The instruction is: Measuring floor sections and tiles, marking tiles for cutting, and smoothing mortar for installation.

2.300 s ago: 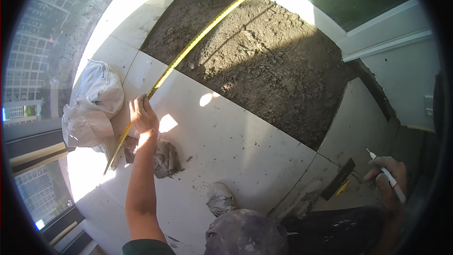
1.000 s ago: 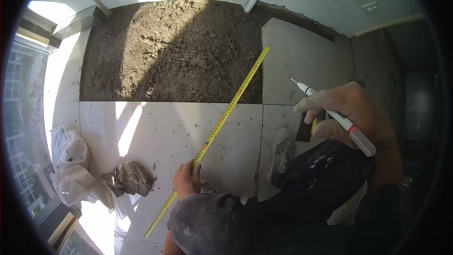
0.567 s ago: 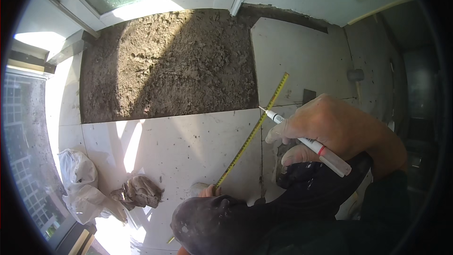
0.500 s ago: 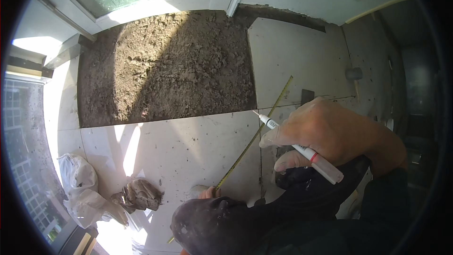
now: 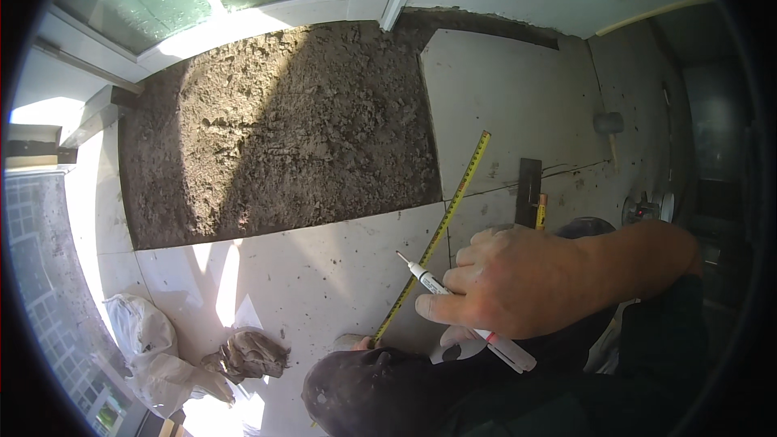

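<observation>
The right hand (image 5: 518, 279) grips a white marker (image 5: 461, 311) between thumb and fingers, tip pointing far-left over the pale tile (image 5: 324, 275). A yellow tape measure (image 5: 441, 231) runs from near-left to far-right, just left of the marker tip. The left hand is mostly hidden behind the knee (image 5: 364, 388), so its grip cannot be told.

Rough mortar bed (image 5: 275, 129), smooth matt tiles (image 5: 324, 275), plastic marker (image 5: 429, 282)
</observation>
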A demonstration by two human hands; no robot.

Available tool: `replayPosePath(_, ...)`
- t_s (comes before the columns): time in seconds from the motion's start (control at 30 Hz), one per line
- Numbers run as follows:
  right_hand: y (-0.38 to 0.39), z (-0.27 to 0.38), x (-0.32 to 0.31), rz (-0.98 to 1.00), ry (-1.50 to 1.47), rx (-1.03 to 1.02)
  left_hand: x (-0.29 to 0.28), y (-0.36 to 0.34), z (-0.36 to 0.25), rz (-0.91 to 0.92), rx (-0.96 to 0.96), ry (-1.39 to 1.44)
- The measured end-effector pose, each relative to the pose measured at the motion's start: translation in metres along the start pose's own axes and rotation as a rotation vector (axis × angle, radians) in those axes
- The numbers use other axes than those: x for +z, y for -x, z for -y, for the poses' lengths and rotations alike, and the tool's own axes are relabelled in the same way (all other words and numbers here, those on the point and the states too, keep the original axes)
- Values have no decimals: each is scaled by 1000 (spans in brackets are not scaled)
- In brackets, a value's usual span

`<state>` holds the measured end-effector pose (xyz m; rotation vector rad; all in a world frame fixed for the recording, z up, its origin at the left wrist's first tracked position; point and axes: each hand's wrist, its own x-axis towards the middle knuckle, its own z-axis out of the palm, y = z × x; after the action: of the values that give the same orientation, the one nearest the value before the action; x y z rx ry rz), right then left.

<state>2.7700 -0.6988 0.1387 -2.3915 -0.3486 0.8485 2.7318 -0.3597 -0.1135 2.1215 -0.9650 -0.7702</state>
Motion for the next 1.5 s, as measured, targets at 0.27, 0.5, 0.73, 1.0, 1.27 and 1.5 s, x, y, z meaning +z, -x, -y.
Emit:
replayPosePath(0.27,-15,-7,-10,36,-8,-158,-32,2,-10,-122,-140,-52)
replayPosePath(0.5,-33,0,-28,-128,180,19,-56,29,14,-451,-288,26)
replayPosePath(0.73,-80,3,2,-322,-71,136,-181,-48,-8,-501,-458,1046)
replayPosePath(1.0,-210,-6,8,-712,-121,93,-116,-179,-41,-568,-187,1624)
replayPosePath(1.27,-287,-58,52,-708,-401,296,-102,-166,39,-359,-374,659)
replayPosePath(1.5,-338,-144,-2,-587,-319,370,-211,-170,224,-1114,-436,-406)
